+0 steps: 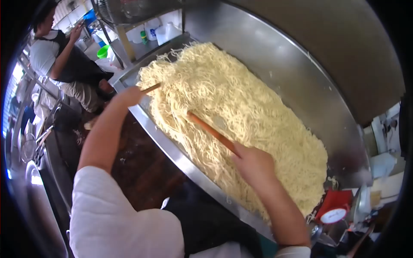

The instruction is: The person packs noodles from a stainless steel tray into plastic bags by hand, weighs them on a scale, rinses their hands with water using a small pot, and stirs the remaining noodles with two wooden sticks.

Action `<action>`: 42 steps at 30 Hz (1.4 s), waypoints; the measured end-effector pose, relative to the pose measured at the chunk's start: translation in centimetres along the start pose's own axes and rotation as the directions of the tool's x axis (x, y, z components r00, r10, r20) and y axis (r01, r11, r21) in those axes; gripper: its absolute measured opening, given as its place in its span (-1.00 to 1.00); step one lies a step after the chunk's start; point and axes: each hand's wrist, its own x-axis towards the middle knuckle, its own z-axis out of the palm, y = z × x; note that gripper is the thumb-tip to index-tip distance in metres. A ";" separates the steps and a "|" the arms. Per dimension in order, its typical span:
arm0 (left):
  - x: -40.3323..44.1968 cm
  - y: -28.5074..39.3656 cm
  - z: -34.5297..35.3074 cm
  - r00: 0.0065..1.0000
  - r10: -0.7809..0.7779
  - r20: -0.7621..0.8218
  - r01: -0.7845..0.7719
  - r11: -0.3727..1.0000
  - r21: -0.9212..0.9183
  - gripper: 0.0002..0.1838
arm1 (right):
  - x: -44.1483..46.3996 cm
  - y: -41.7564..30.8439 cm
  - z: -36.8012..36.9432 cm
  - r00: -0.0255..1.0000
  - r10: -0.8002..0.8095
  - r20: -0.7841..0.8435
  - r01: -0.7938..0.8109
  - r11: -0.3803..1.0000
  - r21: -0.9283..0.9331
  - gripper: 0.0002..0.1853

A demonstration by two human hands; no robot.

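A thick bed of pale yellow noodles (254, 112) covers most of a long steel trough (159, 142). My left hand (131, 95), near the trough's left end, is closed round a short visible length of wooden stick (151, 88), its tip at the noodles. Over the middle of the heap, my right hand (254, 162) grips a longer reddish-brown wooden stick (211, 131), which points up and left with its far end on or just above the noodles. Fingers of both hands are partly hidden by the hands' own backs.
Another person (64, 56) in a dark apron stands at upper left, hands raised. A red scale (334, 206) stands beyond the trough's right end. White jugs (167, 32) and a green bucket (103, 52) are at the back. A high steel wall (292, 56) rises behind the noodles.
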 end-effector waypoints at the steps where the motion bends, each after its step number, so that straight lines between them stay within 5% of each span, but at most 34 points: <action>1: -4.9 1.3 -4.1 0.999 0.023 0.046 -0.009 0.959 -0.284 -0.62 | -3.0 3.1 -0.9 0.999 -0.039 -0.021 0.041 0.996 0.085 -0.65; 3: -11.0 0.7 -9.9 0.918 -0.150 0.366 0.293 0.879 -0.376 -0.66 | -8.9 9.1 -4.0 0.999 0.027 -0.037 -0.012 0.931 0.364 -0.64; 5: -15.6 -0.7 -12.8 0.859 -0.203 0.470 0.425 0.794 -0.434 -0.71 | -15.0 12.2 -9.2 0.961 0.267 0.073 -0.276 0.910 0.310 -0.61; 8: -18.1 -0.9 -14.2 0.889 -0.317 0.329 0.445 0.764 -0.467 -0.69 | -22.1 14.0 -13.0 0.894 0.436 -0.102 -0.409 0.888 0.212 -0.66; 11: -16.1 2.9 -15.6 0.953 -0.160 0.255 0.273 0.818 -0.507 -0.68 | -14.5 12.7 -8.9 0.926 0.374 -0.054 -0.375 0.895 -0.241 -0.76; 12: -15.0 4.8 -15.8 0.971 -0.085 0.222 0.191 0.836 -0.515 -0.68 | -10.2 13.2 -5.5 0.942 0.277 -0.192 -0.296 0.952 -0.075 -0.75; 14: -12.9 9.7 -16.5 0.984 -0.012 0.176 0.100 0.858 -0.503 -0.65 | -2.1 11.9 0.4 0.922 0.373 -0.101 -0.329 0.895 0.302 -0.71; 16: -10.1 13.1 -15.0 0.939 0.321 -0.126 -0.344 0.887 -0.307 -0.63 | -0.5 8.6 2.7 0.951 0.308 -0.037 -0.304 0.949 0.081 -0.59; 19: -9.5 19.8 -15.5 0.910 0.411 0.058 -0.369 0.866 -0.338 -0.62 | -6.5 7.9 2.4 0.967 0.253 -0.035 -0.251 0.967 0.048 -0.49; 21: -8.5 21.8 -15.3 0.886 0.453 0.097 -0.408 0.862 -0.302 -0.62 | -12.0 10.6 -1.2 0.968 0.251 0.008 -0.248 0.947 0.206 -0.51; 23: -7.3 22.3 -15.1 0.896 0.435 0.094 -0.385 0.863 -0.327 -0.63 | -18.0 14.1 -5.2 0.924 0.377 -0.063 -0.346 0.895 0.282 -0.65; 24: -6.7 22.4 -15.1 0.901 0.423 0.094 -0.370 0.865 -0.337 -0.63 | -19.9 13.7 -9.3 0.874 0.481 0.069 -0.480 0.832 0.278 -0.67; 26: -5.5 23.0 -15.3 0.885 0.424 0.190 -0.363 0.886 -0.289 -0.63 | -25.4 15.8 -11.5 0.851 0.521 -0.065 -0.486 0.829 0.275 -0.67; 29: -2.9 27.0 -13.4 0.836 0.405 0.370 -0.414 0.908 -0.058 -0.63 | -22.6 14.9 -10.7 0.817 0.560 -0.136 -0.574 0.812 -0.104 -0.71; 30: -3.0 30.6 -12.5 0.864 0.275 0.422 -0.332 0.941 0.068 -0.67 | -18.2 15.7 -8.5 0.861 0.502 -0.081 -0.504 0.820 -0.273 -0.78; 31: -2.7 33.9 -10.7 0.889 0.287 0.356 -0.329 0.942 0.063 -0.70 | -13.5 14.7 -6.8 0.830 0.509 -0.227 -0.552 0.805 -0.218 -0.80; 32: -1.8 37.1 -8.1 0.899 0.376 0.225 -0.383 0.924 -0.012 -0.71 | -8.9 15.3 -5.2 0.843 0.479 -0.243 -0.519 0.843 -0.142 -0.78; 35: -3.8 43.2 -6.1 0.872 0.454 0.183 -0.471 0.880 0.059 -0.72 | -3.6 15.7 -1.3 0.818 0.528 -0.229 -0.547 0.837 -0.025 -0.68; 37: -5.3 39.9 -6.1 0.818 0.492 0.300 -0.511 0.859 -0.016 -0.70 | -7.8 15.5 -1.5 0.832 0.527 -0.170 -0.539 0.842 -0.030 -0.63; 39: -7.8 34.4 -8.4 0.773 0.439 0.458 -0.450 0.888 -0.092 -0.66 | -15.1 19.2 -0.7 0.882 0.451 -0.140 -0.436 0.891 0.123 -0.60; 40: -7.9 29.9 -8.5 0.724 0.568 0.392 -0.532 0.821 -0.208 -0.61 | -19.3 20.7 -2.1 0.886 0.461 -0.056 -0.424 0.852 0.306 -0.61; 41: -8.2 25.6 -9.5 0.709 0.533 0.462 -0.461 0.846 -0.270 -0.59 | -24.0 24.2 -3.0 0.857 0.497 0.137 -0.499 0.733 0.462 -0.60; 42: -8.8 20.3 -9.8 0.730 0.580 0.362 -0.436 0.803 -0.406 -0.54 | -27.8 24.2 -5.6 0.743 0.617 0.260 -0.626 0.502 0.597 -0.58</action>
